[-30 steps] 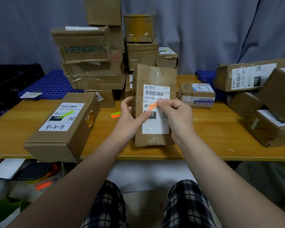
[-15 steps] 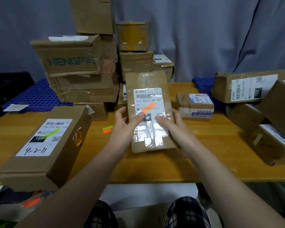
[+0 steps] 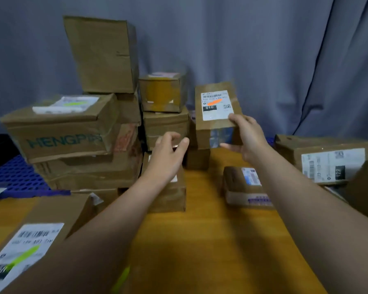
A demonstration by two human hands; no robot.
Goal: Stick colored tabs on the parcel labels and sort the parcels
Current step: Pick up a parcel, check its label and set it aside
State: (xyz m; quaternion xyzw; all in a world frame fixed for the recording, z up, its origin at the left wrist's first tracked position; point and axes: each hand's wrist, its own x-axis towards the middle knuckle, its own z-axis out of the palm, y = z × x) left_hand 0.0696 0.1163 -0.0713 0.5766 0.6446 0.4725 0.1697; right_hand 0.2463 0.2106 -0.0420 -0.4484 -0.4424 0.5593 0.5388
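On my feed, the right hand (image 3: 245,139) grips the brown parcel (image 3: 218,127) at its lower right corner, thumb on its face beside the label (image 3: 216,112), fingers (image 3: 227,146) curled underneath. An orange tab (image 3: 216,101) crosses the label (print blurred). The parcel is held up over the table's (image 3: 200,230) far side. The left hand (image 3: 168,153), loosely curled and holding nothing, hangs just left of it.

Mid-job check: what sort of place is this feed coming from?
Likely a makeshift parcel-sorting station: labelled cardboard parcels stacked on a wooden table, a blue plastic pallet behind, and a grey curtain as backdrop. The right hand holds an orange-tabbed parcel.
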